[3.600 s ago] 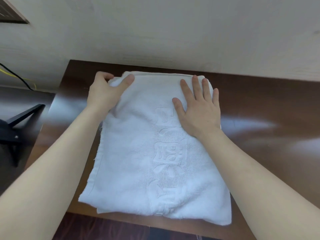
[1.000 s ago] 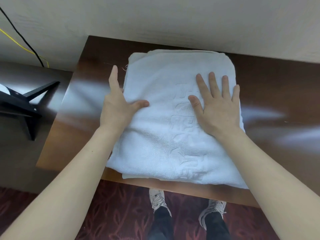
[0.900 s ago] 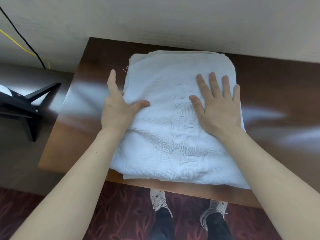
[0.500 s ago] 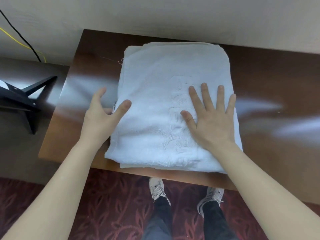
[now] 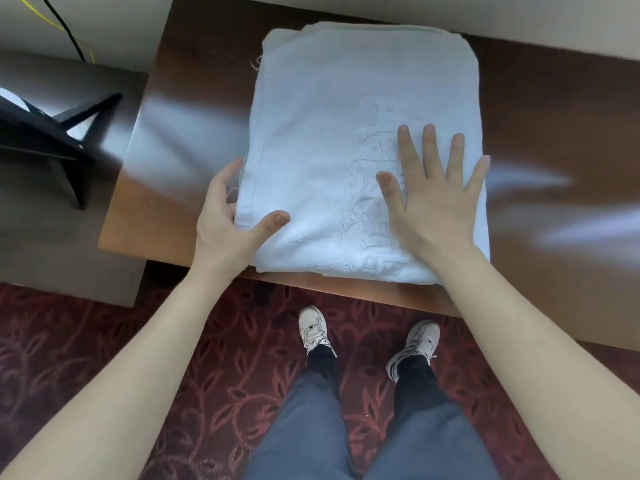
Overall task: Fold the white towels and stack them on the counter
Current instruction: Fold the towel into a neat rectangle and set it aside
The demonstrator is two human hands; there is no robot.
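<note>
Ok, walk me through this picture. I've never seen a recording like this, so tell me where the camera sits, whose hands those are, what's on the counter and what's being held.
There is no machine here. A person wears one wide-angle camera on the head, looking forward and down, so you see their own arms, legs and shoes. On the dark wooden counter lies a white towel, folded in layers, close to the front edge. The right hand lies flat on top of it with fingers spread, pressing it down. The left hand is at the towel's left edge, thumb on top and fingers alongside. Nothing is lifted or plainly gripped. Below the counter is a red patterned carpet.
</note>
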